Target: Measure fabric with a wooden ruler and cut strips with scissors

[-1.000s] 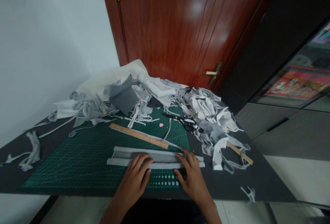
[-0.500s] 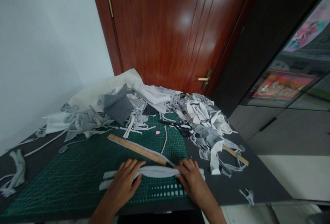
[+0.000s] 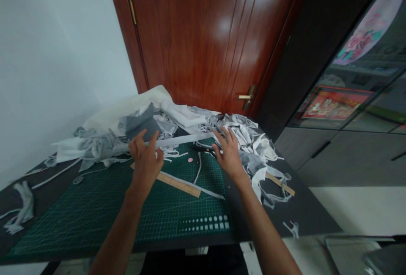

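In the head view, a narrow, straight strip of pale-grey cloth (image 3: 184, 140) spans from left hand (image 3: 146, 150) to right hand (image 3: 228, 152), before crumpled fabric scraps (image 3: 245, 129) toward the worktop's (image 3: 306, 211) far edge. Both hands' fingers are spread; whether they pinch the strip cannot be told. The left arm hides part of the flat wooden ruler (image 3: 179, 184); the right hand covers the black scissors' (image 3: 204, 149) handles. Half a second earlier, the cloth was nearer the worktop's front edge, over the gridded green cutting mat (image 3: 95, 207).
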{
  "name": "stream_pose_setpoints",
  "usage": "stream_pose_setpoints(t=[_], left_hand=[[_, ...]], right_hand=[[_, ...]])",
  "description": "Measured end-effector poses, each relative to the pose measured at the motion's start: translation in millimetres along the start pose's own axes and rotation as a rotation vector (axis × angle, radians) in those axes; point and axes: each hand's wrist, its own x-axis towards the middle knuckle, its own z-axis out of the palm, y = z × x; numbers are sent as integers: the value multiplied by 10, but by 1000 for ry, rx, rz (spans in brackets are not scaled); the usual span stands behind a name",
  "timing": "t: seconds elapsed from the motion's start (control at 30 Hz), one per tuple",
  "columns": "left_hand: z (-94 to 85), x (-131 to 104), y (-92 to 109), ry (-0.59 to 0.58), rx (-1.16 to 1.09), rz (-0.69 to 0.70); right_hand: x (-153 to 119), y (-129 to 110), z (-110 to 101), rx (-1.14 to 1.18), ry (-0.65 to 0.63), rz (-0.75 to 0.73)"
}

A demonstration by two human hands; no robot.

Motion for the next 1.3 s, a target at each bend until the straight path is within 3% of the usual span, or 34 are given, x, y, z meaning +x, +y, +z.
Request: stream_pose_setpoints(t=[0.1,0.17,0.3,0.4,0.6,0.73,0.9,1.07,1.17,1.3], left_hand=[[25,-261,39,-93,-57,60],[89,-621,81,-263,-173,165],[296,-1350,240,-572,-263,155],[419,-1591,334,-612,-253,123],[584,-1483,335,-634,-244,97],[786,-1362,326,-660,-232,95],[1030,-1302,319,-583,-229,113],[1085,-1356,280,-508,-275,98],[1067,-1371,270,-514,-327,66],[1048,-1355,278,-506,-389,6]], right_hand=[[-114,384,14,-136,-29,259],[-232,665,41,-300,-165,445],[-356,1042,197,-337,-255,491],[-365,1169,306,-329,-263,477],[-425,1319,348,-270,-176,453],[-431,1296,374,-239,-162,404],[-165,1222,518,-245,-152,366],[197,1320,628,-189,-161,432],[404,1442,477,-99,-83,467],[697,1563,74,74,110,485]])
